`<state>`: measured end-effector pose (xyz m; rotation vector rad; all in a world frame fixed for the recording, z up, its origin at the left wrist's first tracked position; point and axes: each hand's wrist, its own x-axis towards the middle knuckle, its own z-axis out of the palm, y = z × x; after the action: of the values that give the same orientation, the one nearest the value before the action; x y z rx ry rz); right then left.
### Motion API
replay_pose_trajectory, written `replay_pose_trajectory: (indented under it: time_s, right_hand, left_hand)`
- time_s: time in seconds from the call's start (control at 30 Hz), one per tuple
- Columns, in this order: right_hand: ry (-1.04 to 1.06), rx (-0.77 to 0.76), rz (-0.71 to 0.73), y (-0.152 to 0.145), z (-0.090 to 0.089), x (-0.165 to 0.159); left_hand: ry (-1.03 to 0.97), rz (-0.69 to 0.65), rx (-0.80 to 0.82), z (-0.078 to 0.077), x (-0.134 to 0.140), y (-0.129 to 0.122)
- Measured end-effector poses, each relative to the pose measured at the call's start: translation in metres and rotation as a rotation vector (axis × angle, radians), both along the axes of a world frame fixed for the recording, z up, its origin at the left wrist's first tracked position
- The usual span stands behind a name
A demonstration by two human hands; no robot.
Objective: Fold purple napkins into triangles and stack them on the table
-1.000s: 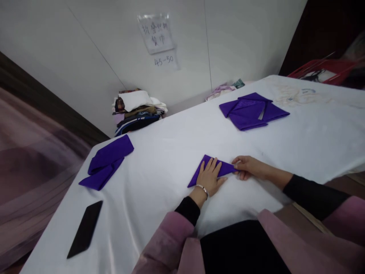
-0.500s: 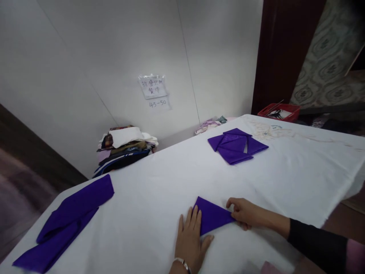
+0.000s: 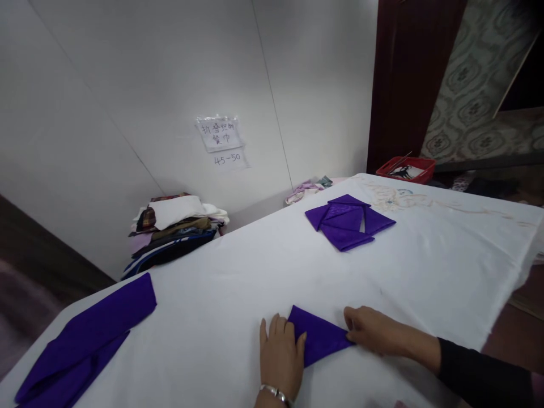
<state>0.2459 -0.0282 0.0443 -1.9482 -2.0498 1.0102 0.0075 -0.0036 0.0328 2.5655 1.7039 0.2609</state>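
Note:
A purple cloth napkin (image 3: 318,336), folded into a triangle, lies flat on the white tablecloth in front of me. My left hand (image 3: 281,354) rests palm down along its left edge, the fingers extended and the thumb at the cloth; a silver bracelet is on the wrist. At the napkin's right corner, my right hand (image 3: 372,330) pinches the tip between thumb and fingers. Farther back, several folded purple napkins (image 3: 346,232) overlap in a ring with a small gap. More long folded purple cloths (image 3: 97,320) lie at the left end of the table.
A stack of folded clothes (image 3: 170,226) stands by the wall beyond the table. Behind the far edge are crumpled pink fabrics (image 3: 304,191) and a red basket (image 3: 419,177). A handwritten paper sign (image 3: 220,136) hangs on the wall. The tablecloth (image 3: 221,294) carries embroidery at the right.
The view has shifted slightly. My left fingers have drawn back from flat on the napkin to its left edge. My right hand's index finger has come down at the corner.

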Motion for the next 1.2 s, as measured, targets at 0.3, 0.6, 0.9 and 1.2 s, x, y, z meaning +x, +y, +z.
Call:
replay_pose_trajectory:
  time_s: [0.3, 0.6, 0.9, 1.2]
  right_hand:
    - [-0.015, 0.027, 0.018, 0.0, -0.008, 0.003]
    - [-0.117, 0.27, 0.06, -0.011, 0.007, -0.006]
    - [0.227, 0.511, 0.533, 0.003, 0.007, -0.077]
    - [0.086, 0.414, 0.47, 0.004, -0.034, -0.053]
  left_hand:
    - [0.052, -0.152, -0.115, -0.036, -0.007, 0.012]
    - [0.014, -0.146, -0.134, -0.04, -0.007, 0.012]
    - [0.063, -0.201, -0.184, -0.038, -0.007, 0.014]
    - [0.025, -0.15, -0.184, -0.039, -0.007, 0.012]
